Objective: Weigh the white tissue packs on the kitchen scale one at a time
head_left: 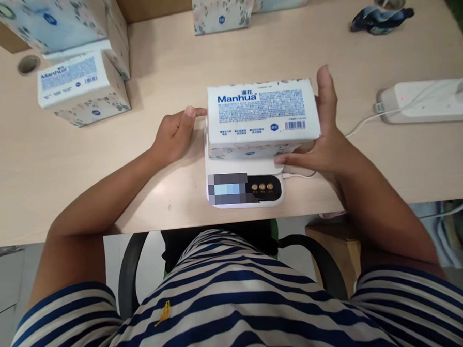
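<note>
A white tissue pack [261, 112] printed "Manhua" in blue lies on a white kitchen scale [243, 167], its lower front panel showing flowers. At the pack's left end is my left hand [174, 135], with the index finger stretched out to the edge of the pack and scale; its other fingers are partly hidden. My right hand [326, 137] is spread around the right end, thumb in front near the scale's plate and a finger pointing up beside the far corner. The scale's display [227, 189] is blurred out, with several gold buttons [262, 187] beside it.
More tissue packs [83, 88] are piled at the left, and others [225, 10] stand at the back. A white power strip [429, 101] lies right, with a cable [363, 124] running toward the scale. A dark blue object [381, 20] sits by a cable hole.
</note>
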`<state>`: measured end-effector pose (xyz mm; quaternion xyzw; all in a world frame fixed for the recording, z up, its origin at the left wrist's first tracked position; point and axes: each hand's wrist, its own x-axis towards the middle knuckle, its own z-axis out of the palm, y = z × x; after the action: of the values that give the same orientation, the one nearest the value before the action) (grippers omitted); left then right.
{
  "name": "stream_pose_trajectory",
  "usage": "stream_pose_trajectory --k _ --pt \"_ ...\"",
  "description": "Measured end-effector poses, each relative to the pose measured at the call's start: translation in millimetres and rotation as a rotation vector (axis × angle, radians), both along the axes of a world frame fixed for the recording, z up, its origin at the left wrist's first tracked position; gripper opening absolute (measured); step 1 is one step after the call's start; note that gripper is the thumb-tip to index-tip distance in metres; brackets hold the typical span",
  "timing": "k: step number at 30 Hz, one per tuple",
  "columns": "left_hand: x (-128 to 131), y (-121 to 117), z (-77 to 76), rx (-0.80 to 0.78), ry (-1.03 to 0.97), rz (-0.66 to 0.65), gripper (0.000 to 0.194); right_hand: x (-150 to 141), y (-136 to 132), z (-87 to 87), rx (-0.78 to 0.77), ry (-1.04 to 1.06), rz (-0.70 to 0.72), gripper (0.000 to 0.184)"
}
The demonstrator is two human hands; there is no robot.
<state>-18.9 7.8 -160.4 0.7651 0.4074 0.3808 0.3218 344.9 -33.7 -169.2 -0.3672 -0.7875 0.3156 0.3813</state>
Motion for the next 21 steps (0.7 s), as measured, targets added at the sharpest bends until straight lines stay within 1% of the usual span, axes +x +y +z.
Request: stream_pose_trajectory --k 3,11,15,17,21 --pt "0 -1 2.0 0.016 0.003 0.006 0.082 3 6 -8.6 0.014 0.046 0.003 0.168" --pt "0 1 -1.2 -0.014 -0.015 0.011 0.08 1 3 -0.9 -0.014 0.099 -0.041 0.159" --pt "1 1 0.6 -0.036 -0.016 0.021 0.078 1 2 0.3 0.028 0.084 -0.038 0.156" --pt "2 0 2.1 -0.056 -0.005 0.025 0.08 1 1 3.4 0.072 0.065 -0.006 0.151" --pt "5 -2 4.2 -0.061 -0.035 0.046 0.086 0 -1 12.8 0.123 0.049 0.029 0.132"
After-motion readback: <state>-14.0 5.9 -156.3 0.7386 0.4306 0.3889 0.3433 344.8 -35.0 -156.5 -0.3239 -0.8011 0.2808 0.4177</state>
